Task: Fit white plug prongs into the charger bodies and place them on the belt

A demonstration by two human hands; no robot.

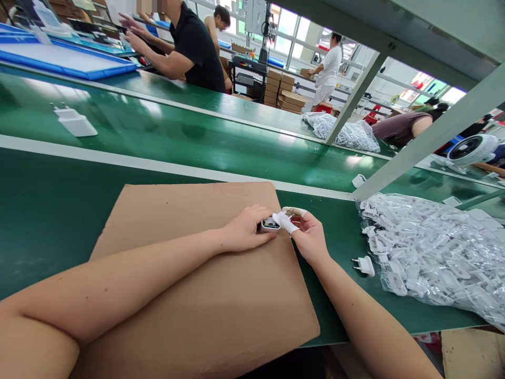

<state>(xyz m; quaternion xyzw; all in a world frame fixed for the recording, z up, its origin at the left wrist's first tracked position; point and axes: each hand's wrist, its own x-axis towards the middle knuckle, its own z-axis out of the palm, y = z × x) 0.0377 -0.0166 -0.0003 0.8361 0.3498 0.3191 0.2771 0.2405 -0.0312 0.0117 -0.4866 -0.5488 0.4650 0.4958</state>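
Observation:
My left hand (248, 229) is closed round a small white charger housing (270, 225), its open end facing right with dark circuit parts inside. It rests over the right part of a brown cardboard sheet (197, 295). Beside it, my right hand (305, 229), with white covers on thumb and finger, pinches a small white plug piece (287, 215) close to the housing's open end. The fingers partly hide this piece, so whether it touches the housing is unclear.
A clear bag of white plug parts (430, 252) lies at the right, with a loose plug piece (365, 266) beside it. A white charger (74, 121) sits on the green belt (177, 142). A slanted metal post (418, 131) stands at the right. People are across the line.

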